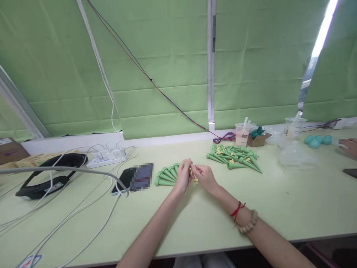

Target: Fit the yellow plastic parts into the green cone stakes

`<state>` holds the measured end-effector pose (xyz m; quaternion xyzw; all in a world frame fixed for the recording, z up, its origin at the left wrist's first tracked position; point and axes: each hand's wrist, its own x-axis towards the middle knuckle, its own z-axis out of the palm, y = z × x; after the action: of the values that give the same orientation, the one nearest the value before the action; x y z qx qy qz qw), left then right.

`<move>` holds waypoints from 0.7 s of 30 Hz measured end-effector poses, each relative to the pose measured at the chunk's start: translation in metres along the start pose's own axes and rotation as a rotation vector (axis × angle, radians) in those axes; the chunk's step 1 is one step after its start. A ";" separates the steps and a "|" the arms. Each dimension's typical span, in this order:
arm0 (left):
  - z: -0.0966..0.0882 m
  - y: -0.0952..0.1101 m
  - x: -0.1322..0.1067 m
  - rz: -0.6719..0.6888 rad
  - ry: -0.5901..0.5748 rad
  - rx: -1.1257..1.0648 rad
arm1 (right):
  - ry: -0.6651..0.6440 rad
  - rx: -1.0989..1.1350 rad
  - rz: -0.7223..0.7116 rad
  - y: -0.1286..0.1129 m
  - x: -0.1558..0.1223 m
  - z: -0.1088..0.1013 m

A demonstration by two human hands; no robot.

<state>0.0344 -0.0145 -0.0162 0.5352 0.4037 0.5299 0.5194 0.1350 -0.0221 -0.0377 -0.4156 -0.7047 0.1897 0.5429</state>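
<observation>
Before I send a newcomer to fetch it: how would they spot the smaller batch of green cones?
On the long table, look left of the left hand. The smaller batch lies fanned in a row, without the larger pile's yellow pieces.

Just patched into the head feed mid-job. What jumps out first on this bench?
The left hand and right hand meet at the middle of the table, fingertips pinched around a small yellow part. Green spikes flank them: a neat fan just to the left, and a loose pile with yellow bits farther back on the right. Another person's hand rests at the far right edge.
</observation>
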 end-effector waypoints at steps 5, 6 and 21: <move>-0.006 0.007 0.001 -0.221 -0.275 -0.055 | 0.017 -0.301 -0.231 0.005 0.003 -0.006; -0.006 0.007 0.002 -0.222 -0.280 -0.049 | 0.002 -0.337 -0.270 0.007 0.004 -0.007; -0.023 0.002 0.010 -0.423 -0.326 0.015 | -0.147 -0.463 -0.317 0.019 0.002 -0.007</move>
<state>0.0131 -0.0022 -0.0155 0.5209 0.4215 0.3135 0.6728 0.1487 -0.0112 -0.0474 -0.3985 -0.8228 -0.0338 0.4038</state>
